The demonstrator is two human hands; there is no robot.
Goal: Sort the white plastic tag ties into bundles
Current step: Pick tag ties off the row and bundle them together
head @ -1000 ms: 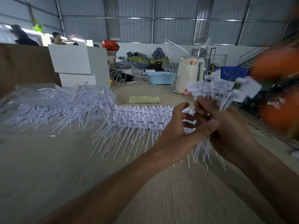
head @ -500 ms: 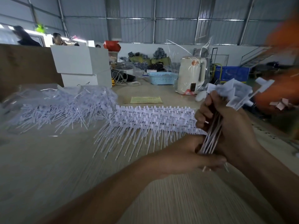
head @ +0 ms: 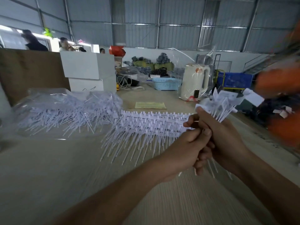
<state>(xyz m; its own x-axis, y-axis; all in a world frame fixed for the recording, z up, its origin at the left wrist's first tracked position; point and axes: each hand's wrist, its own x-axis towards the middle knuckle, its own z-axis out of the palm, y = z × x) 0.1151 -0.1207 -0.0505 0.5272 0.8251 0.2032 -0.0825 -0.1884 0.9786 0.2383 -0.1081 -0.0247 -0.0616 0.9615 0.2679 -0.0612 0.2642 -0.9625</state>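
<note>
1. My left hand (head: 186, 148): over the near right part of the pale wood-grain tabletop (head: 48, 176), fingers curled round the stems of a bundle of white plastic tag ties (head: 222, 103), thumb pressed on top.

2. My right hand (head: 227, 137): touching the left one, closed round the same bundle higher up. Flat tag heads fan out above my knuckles, tilted to the right; thin tails stick out below both hands.

3. Row of white plastic tag ties (head: 146, 125): lying on the tabletop just behind my hands, heads lined up toward the far edge, tails pointing at me.

4. Loose heap of white tag ties on a clear plastic bag (head: 65, 109): left of the row, toward the left edge, tangled.

5. Yellow-green paper slip (head: 151, 105): flat, beyond the row.

6. Cream plastic electric kettle in clear wrapping (head: 194, 82): upright, far right part of the tabletop.

7. Light blue perforated plastic basket (head: 167, 83): just left of the kettle, further back.

8. Two stacked white cardboard boxes (head: 87, 70): far left part, beyond the heap.

9. Blurred orange shapes (head: 282, 111): right edge of view; I cannot tell what they are.
</note>
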